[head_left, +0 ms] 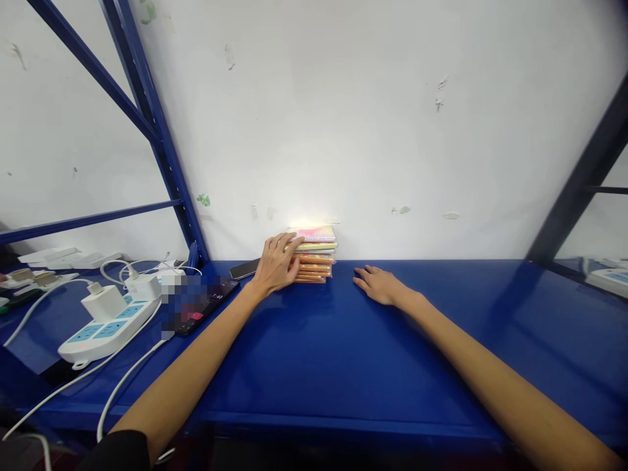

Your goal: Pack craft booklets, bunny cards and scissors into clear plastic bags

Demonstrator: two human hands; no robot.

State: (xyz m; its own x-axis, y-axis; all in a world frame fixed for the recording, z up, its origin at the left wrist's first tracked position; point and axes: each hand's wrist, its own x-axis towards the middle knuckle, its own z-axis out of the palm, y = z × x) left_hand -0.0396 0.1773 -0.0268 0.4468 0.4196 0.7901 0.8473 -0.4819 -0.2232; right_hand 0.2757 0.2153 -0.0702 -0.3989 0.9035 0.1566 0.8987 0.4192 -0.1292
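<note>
A small stack of thin booklets (316,255), mostly orange-edged with a pale pink and yellow one on top, stands against the white wall at the back of a blue shelf (314,353). My left hand (275,265) presses against the stack's left side, fingers curled over its upper edge. My right hand (377,283) lies flat on the shelf just right of the stack, fingers stretched out, holding nothing and not touching the booklets.
A dark phone (244,269) lies behind my left wrist. Another phone (206,304) with a lit screen sits to the left. A white power strip (105,330) with chargers and cables fills the left end. Blue rack posts (161,144) rise at both sides.
</note>
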